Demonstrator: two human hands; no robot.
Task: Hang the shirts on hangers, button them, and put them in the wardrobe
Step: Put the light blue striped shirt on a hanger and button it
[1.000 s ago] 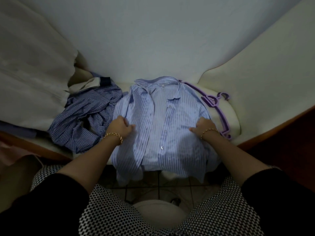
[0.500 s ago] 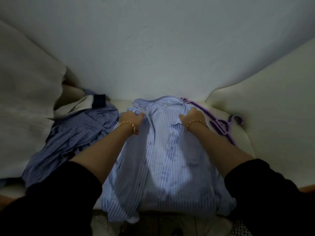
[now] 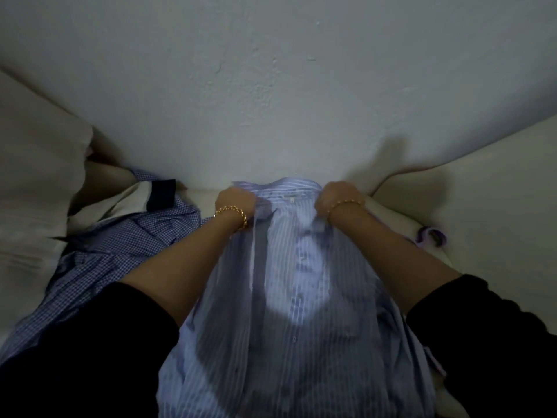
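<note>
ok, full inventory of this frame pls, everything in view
striped shirt: one, light blue and white, centre
checked shirt: one, dark blue and white, crumpled at left
hanger: one, purple, right, mostly hidden
pale garment: one, cream with navy band, behind the checked shirt
cream surface: count unclear, cream, under and beside the shirts
wall: one, white, behind
bracelets: two, gold, one per wrist
sleeves: two, black, bottom corners
left hand: grips the striped shirt beside the collar
right hand: grips its other side
</note>
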